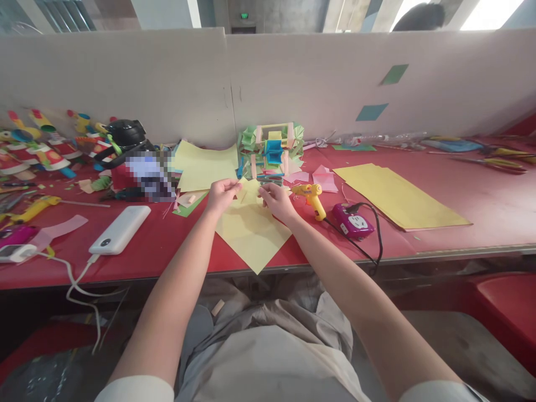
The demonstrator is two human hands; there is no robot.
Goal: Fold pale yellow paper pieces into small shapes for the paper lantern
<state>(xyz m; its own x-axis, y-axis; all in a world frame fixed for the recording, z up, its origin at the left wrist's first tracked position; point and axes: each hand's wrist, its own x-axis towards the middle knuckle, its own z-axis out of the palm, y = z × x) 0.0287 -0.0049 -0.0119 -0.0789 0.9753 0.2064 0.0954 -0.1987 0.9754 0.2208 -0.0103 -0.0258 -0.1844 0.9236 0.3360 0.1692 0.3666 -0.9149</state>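
A small piece of pale yellow paper (pixel 250 193) is pinched between my two hands. My left hand (pixel 223 196) has its fingers closed at the paper's left edge. At the right edge, my right hand (pixel 276 201) is closed with thumb and fingertips together. Beneath them a larger pale yellow sheet (pixel 256 241) lies turned cornerwise, its tip reaching the table's front edge. Just beyond the hands stands a paper-and-stick model (pixel 274 152) with green pleated paper and a blue folded middle. A yellow glue gun (pixel 314 201) lies right of my right hand.
A purple power socket (pixel 354 222) with a black cord sits to the right, near yellow sheets (pixel 402 195). On the left are a white power bank (pixel 121 230) with cables, a black-lidded bottle (pixel 125 134) and several paper birds (pixel 50 156). A pale partition (pixel 125 78) rises behind.
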